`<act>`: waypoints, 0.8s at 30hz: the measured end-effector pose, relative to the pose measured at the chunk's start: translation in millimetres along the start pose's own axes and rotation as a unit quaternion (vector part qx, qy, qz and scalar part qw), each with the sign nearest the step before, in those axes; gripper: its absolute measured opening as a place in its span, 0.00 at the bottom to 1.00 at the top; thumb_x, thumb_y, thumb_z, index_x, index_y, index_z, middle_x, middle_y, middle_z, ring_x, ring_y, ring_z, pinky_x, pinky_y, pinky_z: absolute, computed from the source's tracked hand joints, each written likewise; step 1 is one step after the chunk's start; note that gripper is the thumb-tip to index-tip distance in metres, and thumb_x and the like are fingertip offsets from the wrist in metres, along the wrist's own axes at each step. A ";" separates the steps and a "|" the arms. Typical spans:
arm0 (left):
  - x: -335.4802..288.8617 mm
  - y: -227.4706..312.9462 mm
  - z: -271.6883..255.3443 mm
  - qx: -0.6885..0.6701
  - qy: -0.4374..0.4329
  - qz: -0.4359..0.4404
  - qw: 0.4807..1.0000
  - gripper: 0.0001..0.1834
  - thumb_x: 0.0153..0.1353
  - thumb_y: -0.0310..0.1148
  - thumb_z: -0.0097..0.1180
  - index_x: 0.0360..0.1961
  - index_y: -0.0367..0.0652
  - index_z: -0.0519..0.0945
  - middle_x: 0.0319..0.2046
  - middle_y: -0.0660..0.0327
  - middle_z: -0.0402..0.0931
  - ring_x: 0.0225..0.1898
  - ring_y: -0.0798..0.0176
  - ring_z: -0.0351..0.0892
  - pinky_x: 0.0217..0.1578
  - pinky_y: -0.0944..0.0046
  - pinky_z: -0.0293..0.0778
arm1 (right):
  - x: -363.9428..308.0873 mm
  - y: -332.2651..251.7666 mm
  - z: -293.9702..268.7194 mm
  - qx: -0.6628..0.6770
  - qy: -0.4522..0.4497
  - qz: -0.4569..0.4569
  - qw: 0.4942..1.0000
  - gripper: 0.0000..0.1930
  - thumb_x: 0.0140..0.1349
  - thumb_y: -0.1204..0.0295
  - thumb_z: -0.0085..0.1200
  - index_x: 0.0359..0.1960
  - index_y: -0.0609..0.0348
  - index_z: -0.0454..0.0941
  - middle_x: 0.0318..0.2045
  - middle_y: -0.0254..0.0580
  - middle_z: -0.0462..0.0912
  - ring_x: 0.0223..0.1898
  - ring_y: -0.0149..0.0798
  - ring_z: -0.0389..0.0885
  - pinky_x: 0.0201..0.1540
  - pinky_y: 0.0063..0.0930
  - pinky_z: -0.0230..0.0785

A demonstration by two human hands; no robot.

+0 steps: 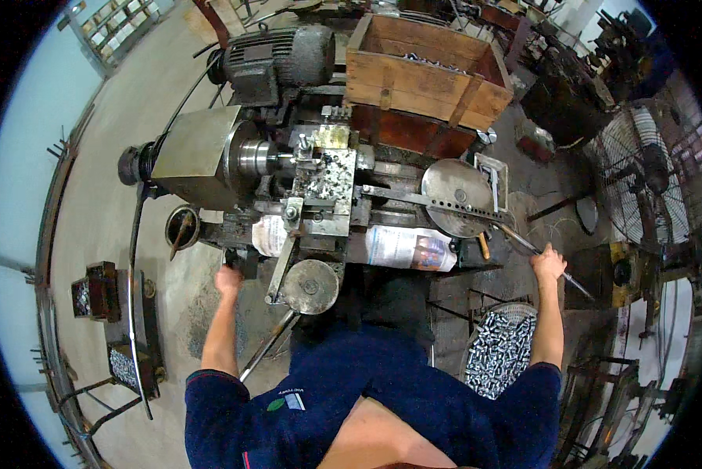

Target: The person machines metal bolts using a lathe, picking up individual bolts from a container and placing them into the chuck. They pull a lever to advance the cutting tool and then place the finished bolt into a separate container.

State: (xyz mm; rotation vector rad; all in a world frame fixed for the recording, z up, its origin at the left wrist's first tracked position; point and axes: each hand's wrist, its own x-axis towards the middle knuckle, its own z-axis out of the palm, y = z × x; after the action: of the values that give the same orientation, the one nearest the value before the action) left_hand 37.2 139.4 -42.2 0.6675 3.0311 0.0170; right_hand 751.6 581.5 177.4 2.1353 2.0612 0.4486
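My right hand point(550, 264) is closed around a long metal lever rod point(521, 238), which runs to the perforated flat bar point(468, 208) over a round steel disc point(449, 187). At the front left of the small lathe, my left hand point(228, 280) is closed at a dark part of the machine; what lies inside the fingers is hidden. Between my hands is the cross slide point(327, 178), strewn with metal chips. The shiny spindle chuck point(253, 156) faces it from the left. A second round disc point(310, 287) and a slanting rod point(269, 345) are close to my body.
Behind the lathe stand a motor point(277, 59) and a wooden crate point(421, 74) holding metal parts. A basket of small shiny metal parts point(498, 352) is by my right arm. A round pot point(183, 227) with a brush-like handle sits left; a fan point(640, 172) stands right.
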 end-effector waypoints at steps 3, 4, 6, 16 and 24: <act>-3.8 46.0 0.0 -0.086 -0.035 0.014 0.996 0.21 0.52 0.47 0.53 0.35 0.37 0.75 0.32 0.46 0.77 0.37 0.43 0.77 0.37 0.48 0.73 | -17.2 -13.0 -32.9 0.072 0.026 -0.036 0.996 0.29 0.40 0.64 0.53 0.50 0.56 0.71 0.42 0.50 0.78 0.46 0.48 0.73 0.54 0.44 0.59; 3.9 38.9 -17.5 -0.026 -0.109 0.065 0.992 0.22 0.53 0.48 0.52 0.37 0.38 0.74 0.33 0.47 0.77 0.37 0.44 0.77 0.37 0.48 0.73 | -18.8 -19.8 -42.0 0.109 0.019 -0.052 0.992 0.30 0.40 0.64 0.52 0.51 0.56 0.71 0.43 0.49 0.77 0.47 0.47 0.72 0.55 0.44 0.58; 11.6 12.7 -27.3 0.045 -0.144 0.101 0.983 0.23 0.53 0.50 0.52 0.38 0.40 0.73 0.35 0.48 0.77 0.38 0.46 0.78 0.37 0.50 0.73 | -19.2 -45.2 -66.6 0.170 0.048 -0.118 0.977 0.29 0.37 0.66 0.57 0.48 0.54 0.74 0.43 0.47 0.78 0.47 0.48 0.72 0.55 0.40 0.59; 4.7 -16.0 -44.4 -0.051 -0.138 0.159 0.976 0.24 0.49 0.47 0.57 0.43 0.44 0.73 0.36 0.50 0.77 0.38 0.48 0.77 0.37 0.52 0.73 | -42.9 -214.8 -212.7 0.427 0.075 -0.392 0.812 0.20 0.36 0.72 0.53 0.37 0.60 0.78 0.37 0.50 0.78 0.42 0.51 0.74 0.47 0.36 0.67; -12.8 -70.6 -276.6 -0.190 0.123 0.100 0.969 0.17 0.56 0.41 0.53 0.44 0.44 0.76 0.32 0.51 0.78 0.35 0.50 0.78 0.36 0.57 0.72 | -100.2 -418.1 -282.4 0.307 0.205 -0.650 0.665 0.16 0.29 0.67 0.55 0.24 0.59 0.80 0.30 0.43 0.77 0.39 0.47 0.72 0.47 0.34 0.63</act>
State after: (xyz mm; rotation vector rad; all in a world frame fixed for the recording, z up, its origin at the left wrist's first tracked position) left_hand 8.3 69.3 233.3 0.9875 3.0273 0.7182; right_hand 265.3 473.9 305.9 0.0646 3.5741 -0.0408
